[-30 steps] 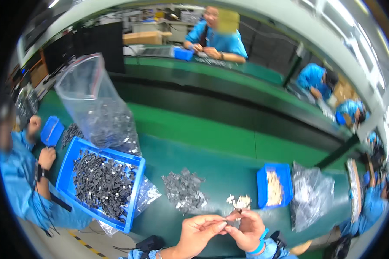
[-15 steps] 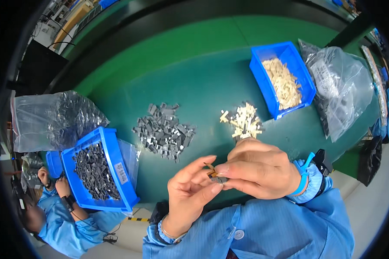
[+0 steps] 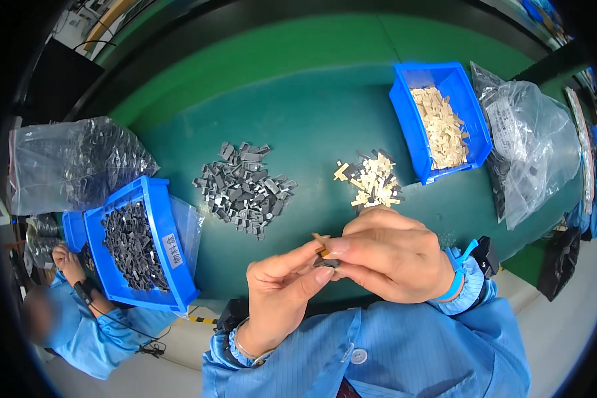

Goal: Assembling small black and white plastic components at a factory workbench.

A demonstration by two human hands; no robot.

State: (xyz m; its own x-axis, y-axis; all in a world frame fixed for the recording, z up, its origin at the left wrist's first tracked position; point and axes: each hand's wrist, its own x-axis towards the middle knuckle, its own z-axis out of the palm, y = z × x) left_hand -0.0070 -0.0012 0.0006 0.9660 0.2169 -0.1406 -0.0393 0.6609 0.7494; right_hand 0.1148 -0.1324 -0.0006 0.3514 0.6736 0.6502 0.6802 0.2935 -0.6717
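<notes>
Here, near to far, with the green table [image 3: 325, 126] as the landmark:

Left hand: the left hand [image 3: 280, 292] was raised over the table's near edge, thumb and forefinger closed on a small dark grey part [image 3: 326, 263].
Right hand: the right hand [image 3: 393, 253] met it from the other side, fingers pinched on a small tan part [image 3: 321, 240] that touched the grey one. A blue wrist strap [image 3: 459, 277] circled that wrist.
Held parts: both sat between the two sets of fingertips, just above the table's near edge; how far they were joined, I cannot tell.
Loose grey pile: a heap of dark grey parts [image 3: 244, 188] lay bare on the table's middle, left of the hands.
Loose tan pile: a smaller heap of tan parts [image 3: 373, 179] lay on the table just beyond the right hand.
Left bin: a blue bin [image 3: 158, 225] at the table's left near corner held many dark grey parts and stood on a clear bag.
Right bin: a blue bin [image 3: 410, 129] toward the table's right side held tan parts, heaped against its right wall.
Left bag: a clear plastic bag [image 3: 66, 162] of dark grey parts lay beyond the left bin.
Right bag: a crumpled clear bag [image 3: 537, 142] lay at the table's right end, beside the right bin; its contents were unclear.
Co-worker: a person's hand [image 3: 65, 259] reached by a smaller blue bin [image 3: 73, 229] at the table's left end.
</notes>
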